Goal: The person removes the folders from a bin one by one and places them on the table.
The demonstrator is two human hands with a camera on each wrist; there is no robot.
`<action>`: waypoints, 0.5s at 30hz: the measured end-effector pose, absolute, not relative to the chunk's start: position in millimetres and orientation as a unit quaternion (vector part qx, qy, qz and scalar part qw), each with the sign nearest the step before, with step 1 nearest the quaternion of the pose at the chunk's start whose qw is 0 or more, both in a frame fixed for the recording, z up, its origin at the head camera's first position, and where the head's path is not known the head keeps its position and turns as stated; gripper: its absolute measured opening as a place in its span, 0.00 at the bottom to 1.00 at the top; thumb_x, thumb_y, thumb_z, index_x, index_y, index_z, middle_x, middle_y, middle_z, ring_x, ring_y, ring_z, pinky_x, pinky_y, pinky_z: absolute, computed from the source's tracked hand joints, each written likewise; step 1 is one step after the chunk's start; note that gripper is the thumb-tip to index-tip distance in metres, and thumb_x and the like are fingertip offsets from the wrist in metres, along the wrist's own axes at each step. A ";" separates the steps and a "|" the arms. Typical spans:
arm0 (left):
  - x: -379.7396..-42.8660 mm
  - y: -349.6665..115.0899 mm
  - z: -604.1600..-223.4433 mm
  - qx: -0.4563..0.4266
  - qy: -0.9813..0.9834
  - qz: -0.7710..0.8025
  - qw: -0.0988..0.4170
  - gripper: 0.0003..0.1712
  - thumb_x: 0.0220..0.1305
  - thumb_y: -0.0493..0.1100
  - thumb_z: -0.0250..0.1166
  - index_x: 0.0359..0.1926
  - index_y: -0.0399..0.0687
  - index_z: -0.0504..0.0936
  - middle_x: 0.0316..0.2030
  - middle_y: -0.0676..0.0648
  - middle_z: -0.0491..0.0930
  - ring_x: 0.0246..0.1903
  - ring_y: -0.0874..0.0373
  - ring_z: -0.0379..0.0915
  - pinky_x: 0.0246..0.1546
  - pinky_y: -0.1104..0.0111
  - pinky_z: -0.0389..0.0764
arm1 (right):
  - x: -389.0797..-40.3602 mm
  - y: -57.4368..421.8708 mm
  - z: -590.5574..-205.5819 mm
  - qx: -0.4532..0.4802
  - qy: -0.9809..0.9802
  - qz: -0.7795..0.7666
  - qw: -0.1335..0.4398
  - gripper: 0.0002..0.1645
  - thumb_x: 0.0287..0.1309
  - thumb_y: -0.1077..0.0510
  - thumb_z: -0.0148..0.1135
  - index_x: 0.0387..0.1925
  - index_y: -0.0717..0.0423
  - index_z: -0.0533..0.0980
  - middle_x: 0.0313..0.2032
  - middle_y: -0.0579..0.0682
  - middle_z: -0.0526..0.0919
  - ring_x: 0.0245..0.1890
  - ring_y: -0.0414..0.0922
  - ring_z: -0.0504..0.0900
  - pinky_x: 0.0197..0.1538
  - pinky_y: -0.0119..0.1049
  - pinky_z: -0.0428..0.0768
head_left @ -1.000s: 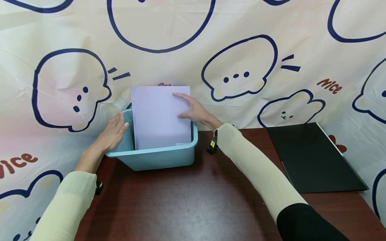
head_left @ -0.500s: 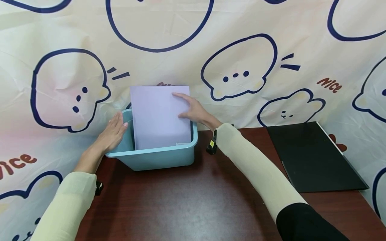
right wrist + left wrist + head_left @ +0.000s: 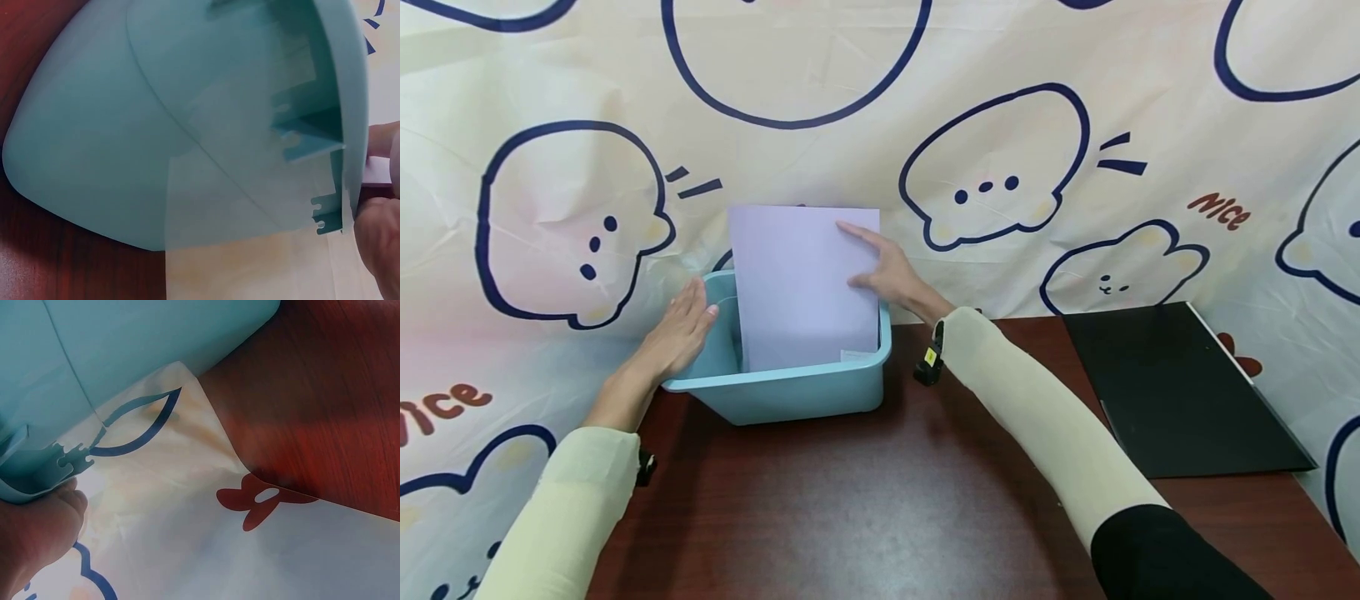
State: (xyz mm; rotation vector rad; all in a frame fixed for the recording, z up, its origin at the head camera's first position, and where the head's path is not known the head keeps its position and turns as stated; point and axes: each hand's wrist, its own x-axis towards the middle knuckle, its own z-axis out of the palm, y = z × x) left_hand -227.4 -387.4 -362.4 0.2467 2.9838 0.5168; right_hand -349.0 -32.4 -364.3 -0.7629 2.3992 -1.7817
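Note:
In the head view, a lilac book [image 3: 805, 283] with a plain cover and a small pale label near its bottom right corner stands upright in a light blue plastic bin [image 3: 790, 400]. My right hand [image 3: 887, 271] pinches the book's right edge; in the right wrist view, a strip of lilac book [image 3: 377, 172] shows between the fingers and thumb, just beyond the bin's rim. The straight fingers of my left hand [image 3: 681, 329] rest on the bin's left rim. The left wrist view shows that hand [image 3: 40, 528] against the rim. The book's lower end is hidden inside the bin.
A flat black board or folder [image 3: 1187, 392] lies at the right of the dark brown wooden table [image 3: 865, 508]. Behind the bin hangs a cream cloth [image 3: 820, 167] with cartoon outlines, close to the table's back edge.
Over the last half second the lilac book has risen slightly and shifted a little to the right, together with my right hand. The bin and my left hand have stayed in place.

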 end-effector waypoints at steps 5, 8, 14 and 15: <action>-227.8 -387.9 -363.1 0.082 0.981 0.169 0.053 0.43 0.86 0.59 0.24 0.80 0.33 0.21 0.82 0.33 0.18 0.82 0.34 0.17 0.81 0.45 0.23 | -347.7 -31.5 -362.0 -0.246 0.775 -0.582 0.029 0.58 0.53 0.77 0.74 0.77 0.28 0.69 0.81 0.37 0.62 0.82 0.46 0.57 0.82 0.51 0.57; -228.3 -388.2 -363.5 0.084 0.981 0.169 0.053 0.42 0.86 0.59 0.24 0.80 0.33 0.21 0.82 0.32 0.19 0.82 0.34 0.17 0.81 0.44 0.24 | -346.2 -30.2 -359.3 -0.250 0.772 -0.585 0.019 0.58 0.54 0.76 0.74 0.77 0.28 0.68 0.81 0.36 0.62 0.82 0.44 0.57 0.82 0.50 0.57; -228.4 -388.8 -363.0 0.085 0.980 0.170 0.054 0.42 0.86 0.59 0.24 0.80 0.32 0.21 0.82 0.33 0.18 0.82 0.34 0.17 0.81 0.45 0.23 | -342.4 -24.6 -351.2 -0.259 0.757 -0.600 -0.010 0.57 0.56 0.75 0.74 0.77 0.27 0.68 0.80 0.36 0.62 0.82 0.43 0.58 0.82 0.53 0.57; -228.4 -388.9 -362.8 0.085 0.980 0.171 0.054 0.42 0.86 0.59 0.24 0.80 0.32 0.21 0.82 0.33 0.18 0.82 0.34 0.17 0.81 0.45 0.23 | -341.7 -23.5 -349.8 -0.259 0.755 -0.603 -0.014 0.56 0.56 0.75 0.73 0.77 0.27 0.68 0.80 0.36 0.62 0.82 0.42 0.58 0.82 0.52 0.57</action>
